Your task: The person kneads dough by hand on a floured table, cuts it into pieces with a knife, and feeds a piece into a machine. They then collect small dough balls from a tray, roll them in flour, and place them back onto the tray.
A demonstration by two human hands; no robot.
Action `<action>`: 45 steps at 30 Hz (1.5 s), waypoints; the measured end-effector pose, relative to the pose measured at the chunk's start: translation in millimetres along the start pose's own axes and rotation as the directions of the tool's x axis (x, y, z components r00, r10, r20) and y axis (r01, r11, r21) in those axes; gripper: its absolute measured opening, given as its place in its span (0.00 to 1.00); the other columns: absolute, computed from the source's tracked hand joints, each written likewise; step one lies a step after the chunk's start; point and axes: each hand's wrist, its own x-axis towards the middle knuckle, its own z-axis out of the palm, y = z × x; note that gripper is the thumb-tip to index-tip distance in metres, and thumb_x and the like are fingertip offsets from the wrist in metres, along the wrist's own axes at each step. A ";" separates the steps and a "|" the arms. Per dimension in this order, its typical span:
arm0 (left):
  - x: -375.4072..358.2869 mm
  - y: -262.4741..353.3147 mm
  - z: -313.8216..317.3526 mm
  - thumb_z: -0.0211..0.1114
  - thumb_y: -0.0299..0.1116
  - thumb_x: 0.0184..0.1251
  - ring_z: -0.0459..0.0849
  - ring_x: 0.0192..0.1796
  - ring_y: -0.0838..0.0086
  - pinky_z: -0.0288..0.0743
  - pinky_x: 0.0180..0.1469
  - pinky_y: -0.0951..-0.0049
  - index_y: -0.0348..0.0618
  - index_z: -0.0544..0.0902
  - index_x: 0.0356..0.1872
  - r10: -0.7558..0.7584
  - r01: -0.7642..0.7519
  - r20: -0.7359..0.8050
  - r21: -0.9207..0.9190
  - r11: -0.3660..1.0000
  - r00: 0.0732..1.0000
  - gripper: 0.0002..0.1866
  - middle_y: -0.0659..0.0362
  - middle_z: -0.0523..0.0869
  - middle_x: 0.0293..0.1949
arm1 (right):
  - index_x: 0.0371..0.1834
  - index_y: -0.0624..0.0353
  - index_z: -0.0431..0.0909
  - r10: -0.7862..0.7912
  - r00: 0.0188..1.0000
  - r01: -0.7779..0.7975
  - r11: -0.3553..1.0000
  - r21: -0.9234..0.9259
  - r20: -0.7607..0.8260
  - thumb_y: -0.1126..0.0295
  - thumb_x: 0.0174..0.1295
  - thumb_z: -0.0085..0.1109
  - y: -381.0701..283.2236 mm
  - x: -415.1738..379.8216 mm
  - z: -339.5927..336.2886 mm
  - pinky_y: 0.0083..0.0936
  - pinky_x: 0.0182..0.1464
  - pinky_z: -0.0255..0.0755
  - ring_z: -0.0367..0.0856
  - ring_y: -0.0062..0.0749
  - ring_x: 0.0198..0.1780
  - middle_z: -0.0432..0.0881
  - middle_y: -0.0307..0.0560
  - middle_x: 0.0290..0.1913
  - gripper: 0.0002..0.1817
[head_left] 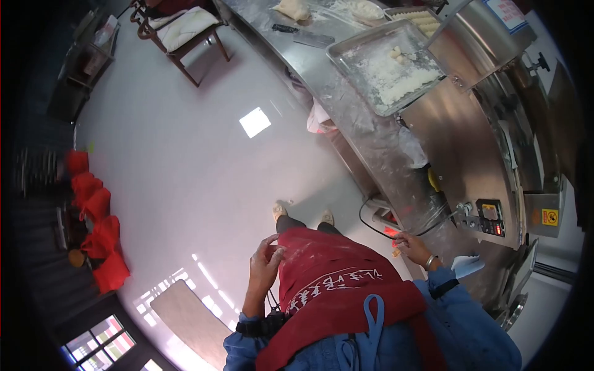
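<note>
My left hand (266,263) hangs beside the red apron (346,266), fingers loosely bent and apart, with nothing visible in it. Flour-like white marks show on its fingers. On the other side, my right hand (414,249) is closed at the black cable (376,231), which passes at its fingertips. The cable loops by the steel bench's side and runs up toward a stainless steel machine (455,142). A control panel with a red lit display (490,217) sits on that machine, just above my right hand.
Along the steel bench (352,127) stand a floury metal tray (385,108), a cleaver (309,38) and a piece of dough (292,8). Red bags (99,216) line the left wall. A cushioned chair (182,31) stands far left; a mat (189,321) lies on the floor.
</note>
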 end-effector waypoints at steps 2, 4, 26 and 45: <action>8.8 1.4 -1.3 0.59 0.27 0.64 0.81 0.34 0.77 0.75 0.41 0.76 0.39 0.73 0.56 0.025 -0.025 0.000 0.025 0.999 1.000 0.18 0.55 0.84 0.34 | 0.51 0.65 0.72 0.091 0.995 -0.090 0.995 -0.031 0.039 0.77 0.58 0.52 -22.2 -7.4 -5.8 0.20 0.48 0.72 0.77 0.22 0.42 0.80 0.45 0.44 0.17; 12.9 3.2 -2.3 0.59 0.27 0.64 0.82 0.34 0.76 0.76 0.40 0.76 0.38 0.73 0.56 0.083 -0.082 -0.031 0.011 0.997 0.996 0.18 0.55 0.84 0.34 | 0.51 0.66 0.72 0.071 0.996 -0.069 0.997 -0.034 0.050 0.77 0.58 0.52 -22.2 -12.4 -6.2 0.19 0.48 0.72 0.77 0.22 0.42 0.80 0.45 0.44 0.17; -5.0 -4.7 -22.5 0.58 0.27 0.63 0.82 0.32 0.76 0.76 0.38 0.77 0.36 0.73 0.55 -0.059 0.063 -0.119 0.026 0.998 0.991 0.18 0.54 0.84 0.33 | 0.49 0.65 0.74 -0.027 0.998 0.029 0.999 -0.022 0.062 0.74 0.57 0.54 -29.0 34.0 2.9 0.19 0.42 0.73 0.78 0.23 0.37 0.80 0.43 0.36 0.16; 24.1 5.2 -28.6 0.58 0.26 0.62 0.82 0.32 0.75 0.77 0.37 0.76 0.36 0.74 0.54 0.008 0.002 -0.037 0.268 0.963 0.999 0.18 0.53 0.85 0.32 | 0.50 0.60 0.75 0.084 0.996 -0.084 0.995 0.055 -0.003 0.69 0.56 0.55 -9.8 4.0 30.8 0.26 0.45 0.75 0.82 0.34 0.38 0.82 0.48 0.38 0.17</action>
